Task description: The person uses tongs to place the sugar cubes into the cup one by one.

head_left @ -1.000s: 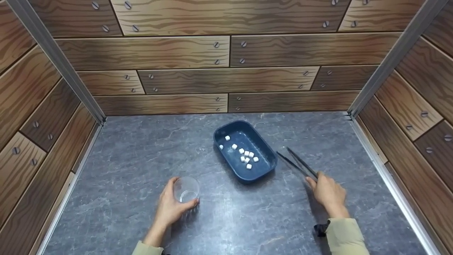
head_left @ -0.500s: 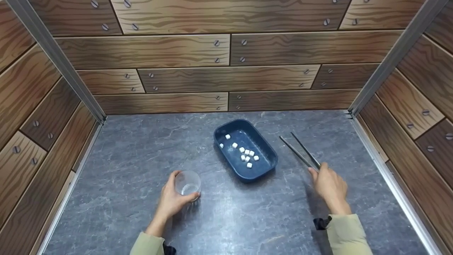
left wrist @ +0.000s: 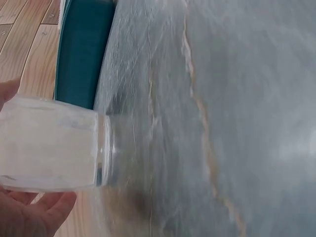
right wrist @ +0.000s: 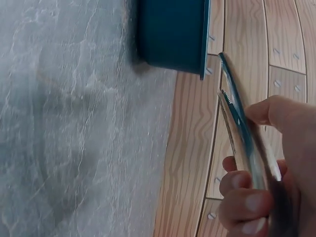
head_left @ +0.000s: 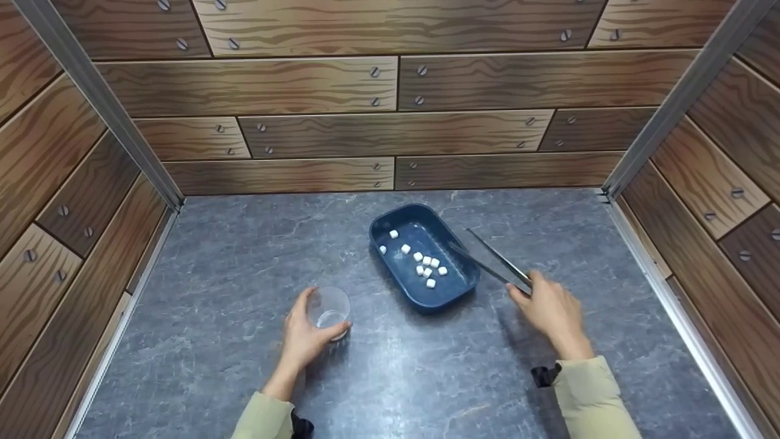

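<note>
My left hand (head_left: 304,332) grips a clear plastic cup (head_left: 329,305) from the side, thumb on the near side and fingers round the far side. In the left wrist view the cup (left wrist: 49,143) shows see-through, with nothing visible inside. My right hand (head_left: 553,312) holds metal tongs (head_left: 496,256), their two arms spread apart. One tip overlaps the right rim of a dark blue tray (head_left: 399,286); the other lies outside it. Several small white cubes (head_left: 428,260) lie in the tray, most grouped toward its near end. In the right wrist view the serrated tips of the tongs (right wrist: 237,108) hold nothing.
The grey marbled tabletop (head_left: 244,256) carries the tray near its middle. Wood-print panels (head_left: 317,134) wall it in at the back and both sides. Metal rails (head_left: 676,329) run along the side edges.
My right hand has swung the tongs left, from beside the tray to over its right rim. The left hand has shifted slightly forward and right with the cup. The cubes have not moved.
</note>
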A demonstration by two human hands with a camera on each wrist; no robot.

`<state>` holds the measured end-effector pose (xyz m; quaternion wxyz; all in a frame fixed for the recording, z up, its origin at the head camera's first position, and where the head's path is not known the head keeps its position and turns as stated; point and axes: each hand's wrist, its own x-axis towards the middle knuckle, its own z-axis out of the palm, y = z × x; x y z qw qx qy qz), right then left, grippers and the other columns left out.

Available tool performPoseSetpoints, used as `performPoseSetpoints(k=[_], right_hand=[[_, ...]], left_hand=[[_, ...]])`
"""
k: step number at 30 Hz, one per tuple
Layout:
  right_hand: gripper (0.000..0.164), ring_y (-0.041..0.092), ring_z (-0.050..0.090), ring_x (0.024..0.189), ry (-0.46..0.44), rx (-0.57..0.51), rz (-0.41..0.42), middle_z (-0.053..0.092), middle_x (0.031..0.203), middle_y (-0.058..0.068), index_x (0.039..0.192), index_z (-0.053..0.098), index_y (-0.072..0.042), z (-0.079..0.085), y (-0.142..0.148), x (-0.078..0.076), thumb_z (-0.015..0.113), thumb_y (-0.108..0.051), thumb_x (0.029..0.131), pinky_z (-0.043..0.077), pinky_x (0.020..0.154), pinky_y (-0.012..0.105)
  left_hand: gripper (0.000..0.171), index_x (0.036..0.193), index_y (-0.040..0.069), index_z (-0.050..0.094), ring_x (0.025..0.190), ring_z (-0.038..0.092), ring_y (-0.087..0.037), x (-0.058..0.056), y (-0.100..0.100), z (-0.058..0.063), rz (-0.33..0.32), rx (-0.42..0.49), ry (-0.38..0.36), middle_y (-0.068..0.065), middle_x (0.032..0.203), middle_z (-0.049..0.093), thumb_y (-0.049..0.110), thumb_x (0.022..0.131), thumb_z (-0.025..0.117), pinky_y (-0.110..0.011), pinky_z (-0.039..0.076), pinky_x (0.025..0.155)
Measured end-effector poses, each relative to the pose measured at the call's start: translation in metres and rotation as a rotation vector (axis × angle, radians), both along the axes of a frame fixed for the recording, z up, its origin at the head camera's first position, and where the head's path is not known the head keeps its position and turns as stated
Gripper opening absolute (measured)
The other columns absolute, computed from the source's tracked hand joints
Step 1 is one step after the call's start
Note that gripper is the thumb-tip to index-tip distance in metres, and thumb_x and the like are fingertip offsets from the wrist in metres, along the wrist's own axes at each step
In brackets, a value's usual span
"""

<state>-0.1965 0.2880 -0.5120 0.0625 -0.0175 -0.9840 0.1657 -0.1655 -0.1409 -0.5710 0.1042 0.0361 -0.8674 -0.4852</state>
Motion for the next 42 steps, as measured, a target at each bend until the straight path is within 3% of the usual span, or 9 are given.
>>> performPoseSetpoints(k=[6, 10, 19, 31, 38, 42], right_hand=[[0.062, 0.02, 0.045, 0.045, 0.048, 0.029, 0.075, 0.063, 0.075, 0.008, 0.118, 0.058, -0.02, 0.001, -0.009, -0.004, 0.05, -0.066, 0.078, 0.028, 0.034, 0.033], [0.062, 0.02, 0.046, 0.047, 0.035, 0.055, 0.109, 0.061, 0.072, 0.006, 0.116, 0.059, -0.019, 0.002, -0.014, -0.007, 0.052, -0.067, 0.076, 0.028, 0.035, 0.033], [0.068, 0.017, 0.043, 0.047, -0.007, 0.126, 0.176, 0.051, 0.06, -0.003, 0.103, 0.064, -0.02, 0.006, -0.024, -0.013, 0.042, -0.077, 0.072, 0.029, 0.037, 0.033], [0.057, 0.018, 0.042, 0.046, 0.019, 0.195, 0.229, 0.046, 0.054, -0.004, 0.076, 0.058, -0.021, 0.012, -0.025, -0.019, 0.043, -0.076, 0.072, 0.028, 0.038, 0.033], [0.058, 0.015, 0.041, 0.046, -0.038, 0.222, 0.269, 0.048, 0.055, -0.006, 0.077, 0.064, -0.022, 0.02, -0.02, -0.023, 0.043, -0.076, 0.071, 0.029, 0.04, 0.031], [0.051, 0.013, 0.042, 0.047, -0.044, 0.237, 0.303, 0.053, 0.06, -0.008, 0.081, 0.068, -0.022, 0.025, -0.017, -0.027, 0.051, -0.07, 0.073, 0.03, 0.04, 0.031]], left_hand=[[0.099, 0.132, 0.008, 0.042, 0.116, 0.043, -0.029, -0.001, 0.008, -0.002, 0.034, 0.047, 0.018, -0.012, 0.128, 0.048, 0.05, 0.052, 0.083, -0.046, 0.036, 0.094], [0.1, 0.133, 0.006, 0.041, 0.117, 0.042, -0.03, -0.003, 0.01, -0.004, 0.038, 0.062, 0.024, -0.013, 0.129, 0.046, 0.048, 0.053, 0.084, -0.045, 0.034, 0.096], [0.1, 0.134, 0.009, 0.04, 0.118, 0.042, -0.029, -0.003, 0.012, -0.007, 0.05, 0.071, 0.01, -0.012, 0.131, 0.045, 0.049, 0.053, 0.083, -0.045, 0.035, 0.095], [0.1, 0.133, 0.01, 0.039, 0.118, 0.042, -0.03, -0.002, 0.012, -0.008, 0.047, 0.078, 0.012, -0.012, 0.13, 0.045, 0.05, 0.053, 0.083, -0.046, 0.035, 0.095], [0.099, 0.133, 0.01, 0.04, 0.118, 0.042, -0.03, -0.002, 0.011, -0.008, 0.049, 0.083, 0.019, -0.012, 0.13, 0.045, 0.049, 0.053, 0.084, -0.046, 0.034, 0.096], [0.1, 0.134, 0.008, 0.039, 0.118, 0.042, -0.03, -0.002, 0.011, -0.008, 0.045, 0.075, 0.018, -0.013, 0.13, 0.045, 0.049, 0.054, 0.083, -0.046, 0.035, 0.095]])
